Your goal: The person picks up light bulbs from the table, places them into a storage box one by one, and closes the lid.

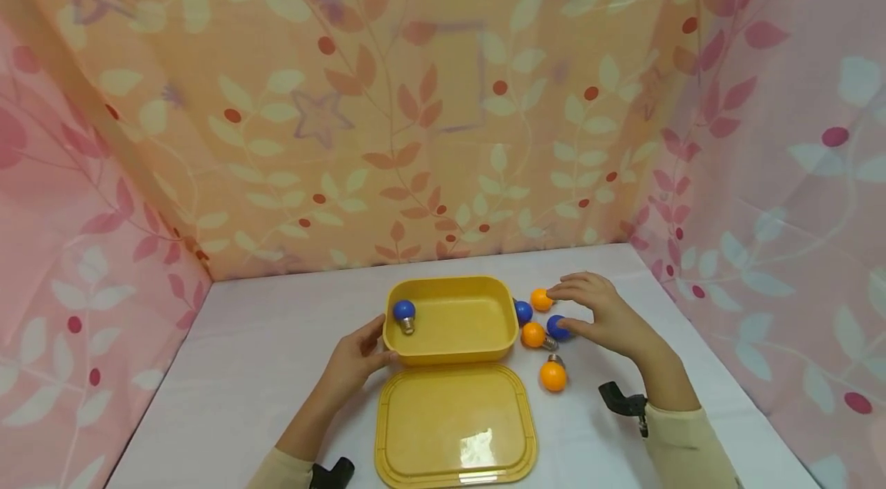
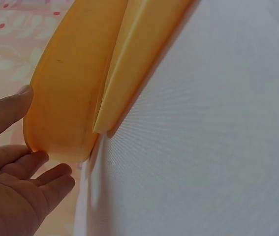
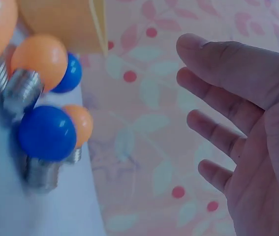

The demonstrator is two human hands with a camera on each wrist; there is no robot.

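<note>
A yellow box (image 1: pixel 450 357) sits on the table, with one blue light bulb (image 1: pixel 404 310) lying at its left end. My left hand (image 1: pixel 354 360) touches the box's near left corner, thumb at the front and fingers along the left side; in the left wrist view its fingers (image 2: pixel 58 189) are loosely extended. To the right of the box, my right hand (image 1: pixel 609 317) hovers over loose bulbs with thumb and fingers spread, holding nothing. Nearest to it are a blue bulb (image 3: pixel 47 132) and an orange bulb (image 3: pixel 82 123). Another orange bulb (image 1: pixel 533 335) lies by the box.
The yellow lid (image 1: pixel 453 427) lies flat right in front of the box. A second loose blue bulb (image 1: pixel 523 311) rests against the box's right side, and an orange bulb (image 1: pixel 553 376) lies nearer me. Patterned cloth (image 1: pixel 415 128) hangs behind the white table and on both sides.
</note>
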